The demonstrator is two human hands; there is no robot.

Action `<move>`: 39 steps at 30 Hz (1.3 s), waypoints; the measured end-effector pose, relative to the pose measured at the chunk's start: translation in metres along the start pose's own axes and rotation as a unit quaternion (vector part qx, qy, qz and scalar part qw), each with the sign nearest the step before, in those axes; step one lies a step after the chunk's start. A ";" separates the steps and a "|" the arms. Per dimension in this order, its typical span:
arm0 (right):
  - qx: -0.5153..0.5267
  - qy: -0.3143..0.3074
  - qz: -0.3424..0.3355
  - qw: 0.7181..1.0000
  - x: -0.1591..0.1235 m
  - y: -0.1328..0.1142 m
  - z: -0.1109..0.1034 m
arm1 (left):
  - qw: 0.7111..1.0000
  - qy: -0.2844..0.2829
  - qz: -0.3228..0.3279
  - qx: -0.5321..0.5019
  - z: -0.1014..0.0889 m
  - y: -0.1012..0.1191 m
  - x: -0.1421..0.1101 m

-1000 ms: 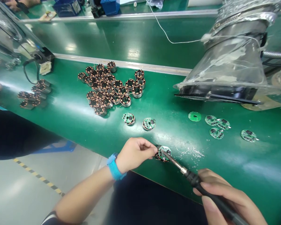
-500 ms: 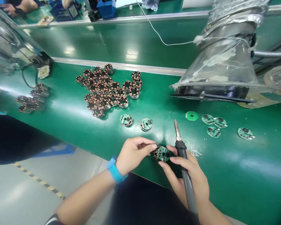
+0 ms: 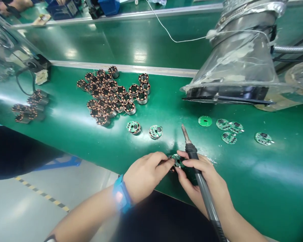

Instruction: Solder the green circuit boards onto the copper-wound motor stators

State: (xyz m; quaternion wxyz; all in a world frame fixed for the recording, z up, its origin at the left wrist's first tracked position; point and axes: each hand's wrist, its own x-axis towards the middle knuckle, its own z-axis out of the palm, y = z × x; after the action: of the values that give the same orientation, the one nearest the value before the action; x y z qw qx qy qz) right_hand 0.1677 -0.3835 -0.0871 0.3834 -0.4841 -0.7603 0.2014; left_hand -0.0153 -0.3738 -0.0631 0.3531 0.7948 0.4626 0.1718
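Note:
A round green circuit board sits on a copper-wound stator near the bench's front edge, mostly hidden by fingers. My left hand, with a blue wristband, is closed in a pinch at the board's left edge. In my right hand lies a soldering iron, its tip pointing up and away from the board. The thumb and fingertips of that same hand also touch the board's right side. Just beyond, two stators topped with boards, a left one and a right one, stand on the bench.
Many bare copper-wound stators cluster at the back left; a smaller group stands farther left. Several loose circuit boards lie to the right. A fume extraction hood overhangs the back right. A thin white wire hangs behind.
My left hand has moved right and its fingers now cover the board's left edge. The iron has tilted slightly left. The whole view has shifted a little.

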 end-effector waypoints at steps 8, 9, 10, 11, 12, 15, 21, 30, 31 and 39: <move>-0.012 -0.020 -0.005 1.000 -0.007 0.000 -0.018 | 0.930 0.108 -0.186 -0.298 0.007 0.002 0.009; -0.012 -0.021 -0.007 1.000 -0.010 0.001 -0.024 | 0.916 0.104 -0.204 -0.329 0.008 0.001 0.010; -0.007 -0.022 -0.008 1.000 -0.013 0.001 -0.030 | 0.904 0.099 -0.219 -0.355 0.009 0.001 0.011; 0.007 -0.022 -0.007 1.000 -0.017 0.002 -0.036 | 0.893 0.094 -0.231 -0.375 0.009 0.000 0.011; 0.027 -0.020 -0.003 0.999 -0.022 0.003 -0.042 | 0.885 0.092 -0.241 -0.388 0.009 0.000 0.012; 0.095 -0.019 -0.002 0.995 -0.034 0.004 -0.055 | 0.875 0.094 -0.258 -0.400 0.009 0.001 0.012; 0.136 -0.090 -0.047 0.986 -0.030 -0.001 -0.058 | 0.871 0.114 -0.248 -0.409 0.013 0.001 0.010; 0.134 -0.106 -0.034 0.985 -0.025 -0.003 -0.054 | 0.882 0.113 -0.246 -0.385 0.014 0.001 0.011; 0.134 -0.106 -0.032 0.985 -0.024 -0.004 -0.055 | 0.883 0.113 -0.245 -0.383 0.014 0.001 0.011; 0.160 -0.030 0.025 0.986 -0.050 0.004 -0.053 | 0.884 0.103 -0.245 -0.384 0.015 0.000 0.011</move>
State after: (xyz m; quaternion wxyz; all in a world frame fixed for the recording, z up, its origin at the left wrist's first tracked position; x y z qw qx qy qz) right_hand 0.2229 -0.4295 -0.0761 0.4276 -0.4296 -0.7170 0.3443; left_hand -0.0009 -0.3708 -0.0746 0.6120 0.4360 0.5740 0.3254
